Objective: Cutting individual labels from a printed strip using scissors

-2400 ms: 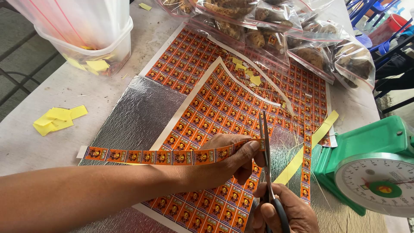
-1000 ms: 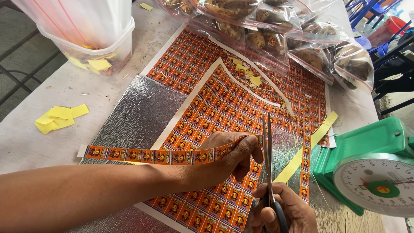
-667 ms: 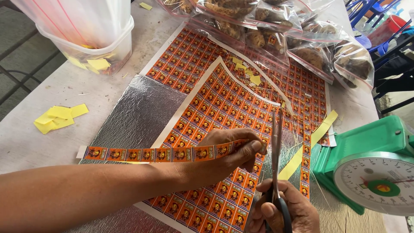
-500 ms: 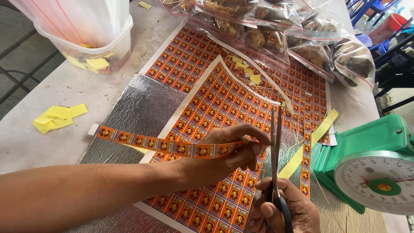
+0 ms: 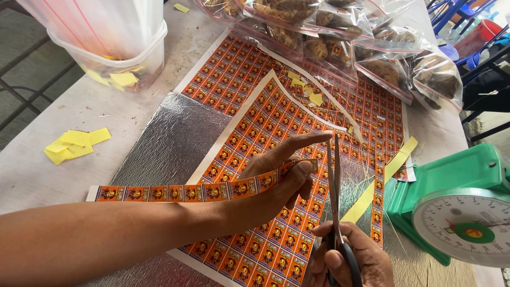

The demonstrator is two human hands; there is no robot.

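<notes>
Here the left hand (image 5: 265,186) pinches a sticker strip (image 5: 202,190); right hand (image 5: 348,260) holds scissors (image 5: 334,186).

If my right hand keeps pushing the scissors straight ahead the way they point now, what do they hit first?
Probably the left hand's outstretched forefinger, right beside the scissors' tips; depth is unclear.

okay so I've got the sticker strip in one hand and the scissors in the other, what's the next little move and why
Probably feed the strip's right end between the blades and snip off one sticker. The left hand pinches that end just left of the scissors, which the right hand holds upright, blades nearly together.
</notes>
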